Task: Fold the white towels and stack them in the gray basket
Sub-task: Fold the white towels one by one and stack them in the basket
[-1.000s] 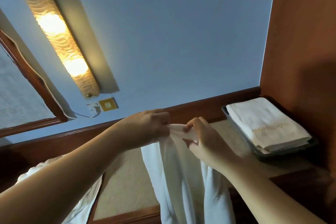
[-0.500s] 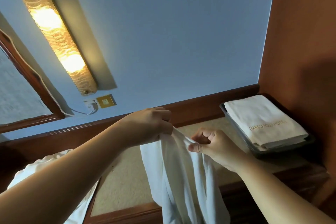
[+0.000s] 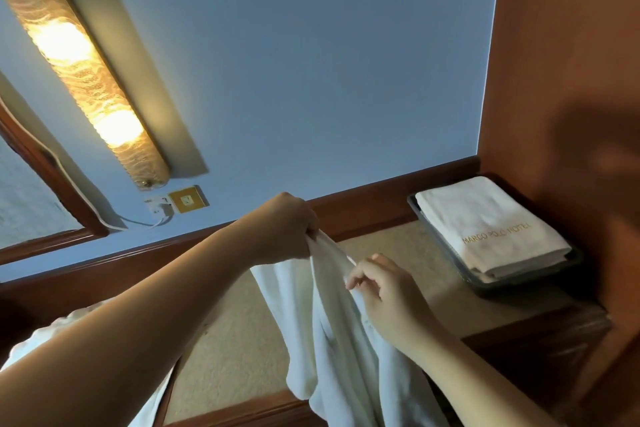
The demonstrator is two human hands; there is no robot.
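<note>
- My left hand [image 3: 285, 230] is fisted tight round the top corner of the towel [image 3: 332, 329], holding it up above the bench [image 3: 239, 350].
- My right hand [image 3: 384, 291] sits just beside and a little lower, thumb and forefinger pinching the towel's upper edge, other fingers curled.
- The towel hangs straight down from both hands in loose folds, its lower end running out of the bottom of my view in front of the bench.
- Since a second ago my hands have drawn apart: then they met at one bunched corner, now the right one has slid down along the edge while the left has stayed up.
- Well off to my right, a folded stack [image 3: 491, 229] of white towels lies in the gray basket [image 3: 485, 282], at the bench's far right corner against the orange-brown wall.
- The top towel of that stack carries gold lettering; I read "MARCO" and "HOTEL", with the middle word too blurred to make out.
- At my lower left, more white cloth [image 3: 52, 333] lies heaped beside my left forearm.
- Up on the blue wall I see a lit lamp [image 3: 83, 69] and, below it, a brass socket plate [image 3: 188, 199] with a white plug and cable next to it.
- A wooden-framed mirror [image 3: 38, 211] shows at the far left.
</note>
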